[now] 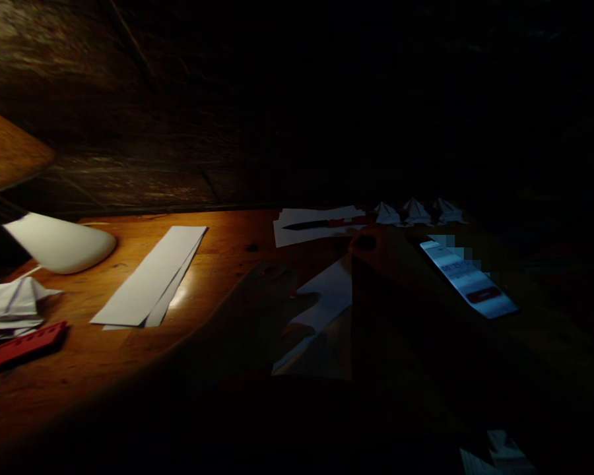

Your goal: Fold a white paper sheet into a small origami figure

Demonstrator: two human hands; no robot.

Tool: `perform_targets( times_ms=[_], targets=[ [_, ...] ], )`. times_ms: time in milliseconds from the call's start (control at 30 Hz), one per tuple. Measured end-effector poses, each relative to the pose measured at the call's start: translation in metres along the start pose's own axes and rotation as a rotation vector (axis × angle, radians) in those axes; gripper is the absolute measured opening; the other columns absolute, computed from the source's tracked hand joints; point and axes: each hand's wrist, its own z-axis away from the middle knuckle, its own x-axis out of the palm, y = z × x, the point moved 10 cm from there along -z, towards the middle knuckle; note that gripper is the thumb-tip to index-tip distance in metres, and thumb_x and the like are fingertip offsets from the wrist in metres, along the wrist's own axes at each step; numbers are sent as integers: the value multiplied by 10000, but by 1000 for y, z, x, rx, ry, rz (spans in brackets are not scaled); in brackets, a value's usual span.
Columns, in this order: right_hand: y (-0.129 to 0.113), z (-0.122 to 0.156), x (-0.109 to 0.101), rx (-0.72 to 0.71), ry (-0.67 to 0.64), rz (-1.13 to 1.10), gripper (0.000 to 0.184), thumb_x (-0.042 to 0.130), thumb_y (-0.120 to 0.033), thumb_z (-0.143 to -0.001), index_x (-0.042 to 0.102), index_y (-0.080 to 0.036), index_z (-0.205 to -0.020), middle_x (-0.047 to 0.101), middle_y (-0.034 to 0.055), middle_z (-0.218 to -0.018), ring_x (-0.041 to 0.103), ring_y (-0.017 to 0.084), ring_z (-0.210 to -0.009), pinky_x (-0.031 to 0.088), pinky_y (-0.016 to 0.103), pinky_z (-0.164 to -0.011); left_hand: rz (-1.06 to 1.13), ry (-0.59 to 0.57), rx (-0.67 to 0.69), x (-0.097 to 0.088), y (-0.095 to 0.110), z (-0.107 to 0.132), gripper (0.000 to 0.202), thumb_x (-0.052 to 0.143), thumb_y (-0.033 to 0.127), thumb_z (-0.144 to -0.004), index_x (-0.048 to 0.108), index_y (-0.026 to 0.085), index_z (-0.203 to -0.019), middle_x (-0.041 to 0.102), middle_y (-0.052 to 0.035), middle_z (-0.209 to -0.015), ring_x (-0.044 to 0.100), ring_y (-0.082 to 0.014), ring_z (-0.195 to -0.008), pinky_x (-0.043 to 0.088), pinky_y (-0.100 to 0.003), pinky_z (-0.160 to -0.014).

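A sheet of white paper [335,290] with a slanting fold lies in deep shadow on the wooden table [237,237]. My right hand [383,251] is closed in a pinch at the paper's upper corner. From the left, my left hand [272,300] reaches over the sheet's left side, fingers apart and resting on it; much of this hand is lost in darkness. Just beyond the hands, a knife [307,225] with a dark blade and red handle rests on a few loose white sheets [284,236].
Three folded paper shapes [416,212] stand in a row at the back, beside a lit phone [465,277]. Paper strips [151,277] lie at left, near a lamp [62,244], crumpled-looking folded paper [14,303] and a red object [24,346]. More paper [507,452] shows at lower right.
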Motion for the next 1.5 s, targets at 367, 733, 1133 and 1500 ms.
perform_targets(
  times_ms=[367,733,1133,1500],
  targets=[
    [0,0,-1,-8,22,9,73,713,-154,-830,777,-176,-804,795,64,-859,715,207,-793,506,310,-750,-12,10,42,4,0,0,433,699,543,-923,725,303,-1283,660,-90,-993,602,-316,-971,421,-429,-808],
    [2,-1,3,23,25,-1,103,687,-110,-821,752,-189,-808,785,58,-868,698,196,-786,498,297,-732,31,32,51,2,-2,-5,340,665,435,-950,740,199,-1184,651,-82,-903,603,-290,-898,444,-403,-774],
    [0,6,5,20,61,-3,250,496,-188,-1000,733,-185,-1083,774,118,-1120,720,236,-991,522,355,-879,299,114,-153,39,-32,-11,522,675,432,-912,538,162,-1337,645,-135,-1189,622,-322,-1078,529,-484,-879],
    [-38,30,20,-268,-197,28,951,876,-602,-701,493,-201,-1473,646,182,-1344,628,370,-1203,510,506,-965,485,167,-230,39,-53,-10,126,525,238,-986,626,173,-1025,642,-48,-957,606,-179,-841,477,-315,-722]
  ],
)
